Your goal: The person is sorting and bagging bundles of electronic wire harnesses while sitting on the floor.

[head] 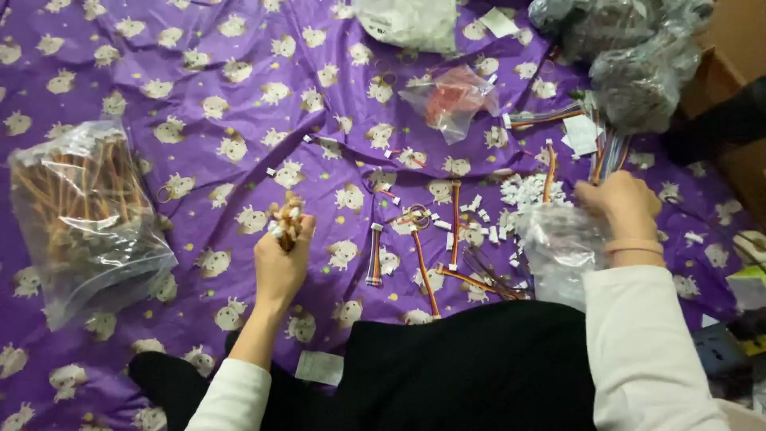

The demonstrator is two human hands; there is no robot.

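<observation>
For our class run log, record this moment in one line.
left hand: grips wire bundle | right hand: on clear bag | cloth: purple

The left hand (281,259) is closed around a bundle of wires (286,219) with white plugs, held upright over the purple cloth (215,104). The right hand (621,206) rests by a pile of white plugs (528,191) and seems to grip coloured wires (608,153) (the fingers are hidden). A clear bag (558,249) lies just beside its wrist. Well to the left sits a bag of wires (84,215).
</observation>
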